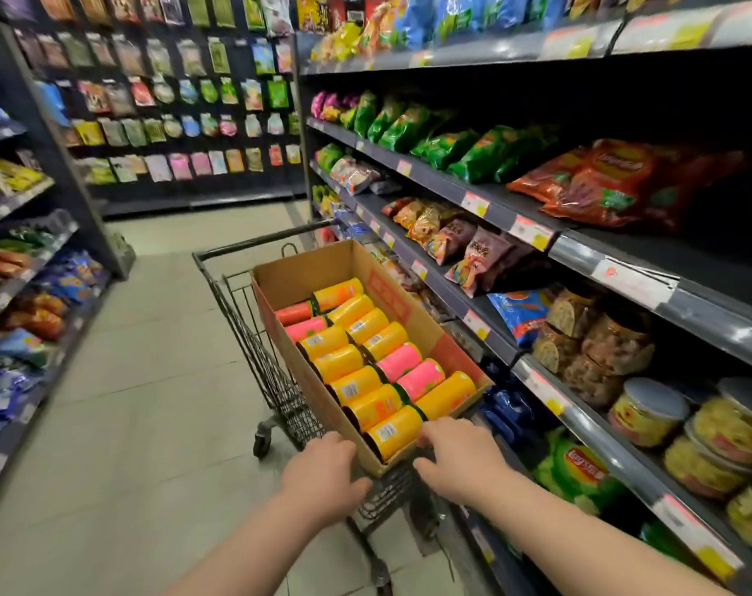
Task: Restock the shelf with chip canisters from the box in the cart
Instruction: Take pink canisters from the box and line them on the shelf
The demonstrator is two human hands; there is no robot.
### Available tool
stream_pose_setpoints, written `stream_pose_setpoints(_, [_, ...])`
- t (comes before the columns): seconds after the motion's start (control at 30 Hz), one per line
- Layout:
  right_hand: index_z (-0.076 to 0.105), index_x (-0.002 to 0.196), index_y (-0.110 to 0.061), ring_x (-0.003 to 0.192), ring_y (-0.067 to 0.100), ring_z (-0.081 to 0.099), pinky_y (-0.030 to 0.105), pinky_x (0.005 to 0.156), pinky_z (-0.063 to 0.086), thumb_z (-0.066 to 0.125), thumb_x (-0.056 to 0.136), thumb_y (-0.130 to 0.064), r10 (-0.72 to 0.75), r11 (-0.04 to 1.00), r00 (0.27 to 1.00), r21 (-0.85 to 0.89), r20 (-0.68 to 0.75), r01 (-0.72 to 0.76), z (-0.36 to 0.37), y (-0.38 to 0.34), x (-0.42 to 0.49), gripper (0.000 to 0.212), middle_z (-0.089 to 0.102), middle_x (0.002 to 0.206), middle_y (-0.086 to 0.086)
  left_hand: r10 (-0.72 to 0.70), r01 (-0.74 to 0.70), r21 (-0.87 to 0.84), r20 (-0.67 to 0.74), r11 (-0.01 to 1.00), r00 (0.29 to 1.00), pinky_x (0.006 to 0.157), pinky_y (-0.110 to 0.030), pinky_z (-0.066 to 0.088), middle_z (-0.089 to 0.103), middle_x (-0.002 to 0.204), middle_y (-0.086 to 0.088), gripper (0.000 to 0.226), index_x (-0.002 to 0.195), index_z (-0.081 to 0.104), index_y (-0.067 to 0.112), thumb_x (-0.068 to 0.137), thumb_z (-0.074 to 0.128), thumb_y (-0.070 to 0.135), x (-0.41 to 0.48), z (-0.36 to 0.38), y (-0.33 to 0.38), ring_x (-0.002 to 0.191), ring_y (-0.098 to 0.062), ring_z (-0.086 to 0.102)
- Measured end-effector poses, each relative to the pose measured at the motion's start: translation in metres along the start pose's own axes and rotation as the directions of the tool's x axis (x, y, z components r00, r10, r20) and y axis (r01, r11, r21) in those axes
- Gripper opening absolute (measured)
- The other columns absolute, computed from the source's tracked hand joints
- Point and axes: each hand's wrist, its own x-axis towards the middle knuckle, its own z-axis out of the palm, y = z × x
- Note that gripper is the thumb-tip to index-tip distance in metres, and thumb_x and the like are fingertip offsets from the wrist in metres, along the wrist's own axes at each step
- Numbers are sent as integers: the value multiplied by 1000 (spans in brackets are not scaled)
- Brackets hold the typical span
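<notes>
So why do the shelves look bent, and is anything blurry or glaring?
Head view: the wide lens bows the shelves toward the edges; the far hanging packets look soft, the canisters sharper; glare whitens the price strips and jar lids.

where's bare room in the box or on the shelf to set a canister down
Bare cardboard at the far end of the box, beyond the canisters; dark shelf beside the red chip bags. Near end packed tight.
</notes>
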Motion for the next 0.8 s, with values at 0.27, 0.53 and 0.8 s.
stream_pose_setpoints(0.27, [54, 125, -25, 117, 25, 52, 39, 94, 41, 50, 91, -41, 2, 999, 999, 35, 50, -4, -13, 36, 83, 38, 57, 127, -1, -12, 13, -27, 19, 1000, 1000, 91, -37, 49, 51, 122, 5, 42, 117, 57, 26, 83, 50, 49, 82, -5, -8, 114, -18, 50])
stream_pose_setpoints(0.53, [53, 129, -22, 120, 25, 50, 37, 95, 44, 50, 92, -39, -32, 998, 996, 49, 89, 28, -15, 31, 138, 40, 56, 130, 2, -43, 43, -39, 9, 998, 999, 91, -33, 48, 51, 121, 5, 40, 120, 56, 24, 88, 50, 46, 130, -17, -37, 114, -16, 50])
stream_pose_setpoints(0.8, [55, 124, -23, 114, 25, 54, 38, 91, 47, 50, 89, -40, 42, 998, 995, 49, 88, -46, -4, 17, 198, 39, 58, 124, 0, 45, -46, 10, 76, 999, 996, 90, -32, 47, 50, 122, 2, 44, 123, 56, 21, 89, 50, 49, 207, -27, -70, 116, -19, 50])
